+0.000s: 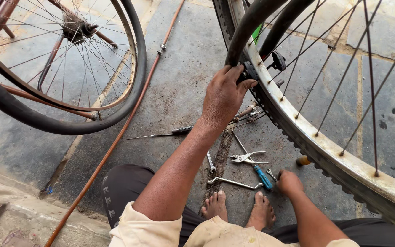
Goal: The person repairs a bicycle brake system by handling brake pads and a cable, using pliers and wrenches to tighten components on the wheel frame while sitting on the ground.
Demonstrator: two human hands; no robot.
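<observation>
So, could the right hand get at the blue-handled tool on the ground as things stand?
Probably yes. The right hand is low by the ground, right beside the blue-handled tool, with nothing lying between them; the small wrench lies close by.

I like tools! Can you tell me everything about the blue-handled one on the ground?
The blue-handled screwdriver lies flat on the grey stone floor, by the bare feet. Its handle looks like plastic, and a thin metal shaft runs up under the pliers. A bent metal lever lies beside it. The right hand reaches down next to its handle.
</observation>
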